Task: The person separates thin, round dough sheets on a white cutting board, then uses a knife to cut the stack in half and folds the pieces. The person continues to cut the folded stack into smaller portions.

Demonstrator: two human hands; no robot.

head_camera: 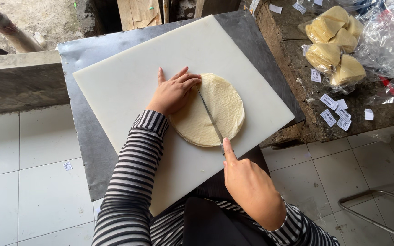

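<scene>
A stack of round pale flatbreads [224,107] lies on a large white cutting board [128,77]. My left hand [173,92] presses flat on the stack's left half, fingers spread. My right hand [251,186] grips the handle of a long thin knife [209,116], index finger stretched along its spine. The blade lies across the middle of the stack, running from near edge to far edge. Both arms wear black-and-white striped sleeves.
The board rests on a dark grey slab [85,132] over a white tiled floor [33,182]. To the right, a rough wooden bench [306,86] carries clear bags of folded flatbread wedges [334,41], loose plastic bags and small paper labels [336,114]. A metal frame [375,214] stands lower right.
</scene>
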